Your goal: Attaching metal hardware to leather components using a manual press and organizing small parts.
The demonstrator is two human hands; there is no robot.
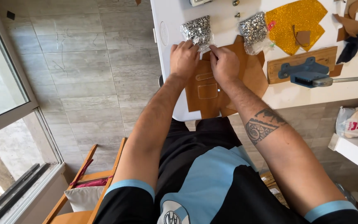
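- Up at the white worktop (pixel 168 25) edge, both hands pinch one clear bag of silver rivets (pixel 196 30): left hand (pixel 184 59), right hand (pixel 224 63).
- Tan leather piece (pixel 208 93) lies flat beneath them, so it's handy.

Leather piece (pixel 207 93) on table (pixel 168 25); rivet bags (pixel 196 31) behind hands (pixel 184 58); press (pixel 305 72) on board right of leather

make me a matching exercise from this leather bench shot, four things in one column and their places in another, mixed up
Things:
1. clear bag of silver metal studs
2. glittery gold sheet
3. blue metal press on a wooden board
4. tan leather piece with stitched pocket

Places:
A. far right of the white table
B. under both hands
C. at the fingertips of the left hand
D. top of the table, beyond the right hand

Pairs: 1-C, 2-D, 3-A, 4-B
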